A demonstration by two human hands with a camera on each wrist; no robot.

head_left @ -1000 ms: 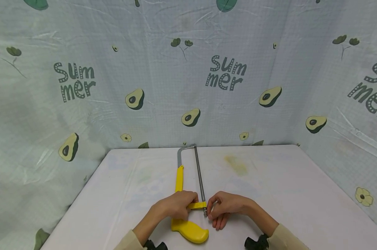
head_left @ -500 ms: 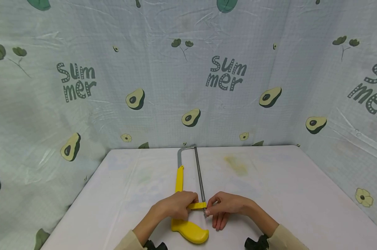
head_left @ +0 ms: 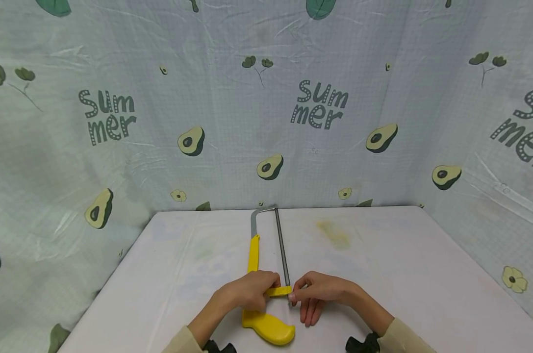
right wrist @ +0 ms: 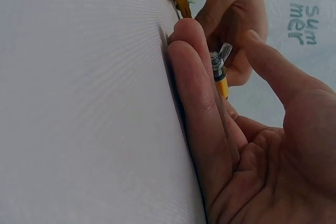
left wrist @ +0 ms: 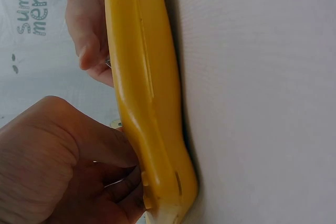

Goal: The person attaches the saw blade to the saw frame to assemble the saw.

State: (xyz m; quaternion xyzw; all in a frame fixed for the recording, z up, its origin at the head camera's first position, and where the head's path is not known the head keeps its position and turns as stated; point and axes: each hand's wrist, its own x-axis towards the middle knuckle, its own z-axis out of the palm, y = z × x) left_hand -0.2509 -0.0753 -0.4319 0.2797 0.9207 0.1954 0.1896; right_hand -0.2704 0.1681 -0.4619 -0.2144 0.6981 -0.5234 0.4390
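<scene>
A hacksaw (head_left: 268,327) with a yellow handle and a grey front frame lies on the table, its blade (head_left: 282,250) on the right side. My left hand (head_left: 254,288) grips the saw at the front of the handle, fingers curled by the yellow blade holder (head_left: 278,291). At the holder's near end sits a metal wing nut (right wrist: 224,52). My right hand (head_left: 318,289) has its thumb and curled index finger at this wing nut, and its other fingers extend low along the table. In the head view, the right fingertips largely cover the nut.
The white table (head_left: 381,255) carries a faint yellowish stain (head_left: 334,233) toward the back. A grey-white curtain (head_left: 231,98) printed with avocados and lettering hangs behind it and along both sides.
My right thumb has shifted slightly left and up over the wing nut, with the fingertips changing position around it. The left hand and the hacksaw have stayed in place.
</scene>
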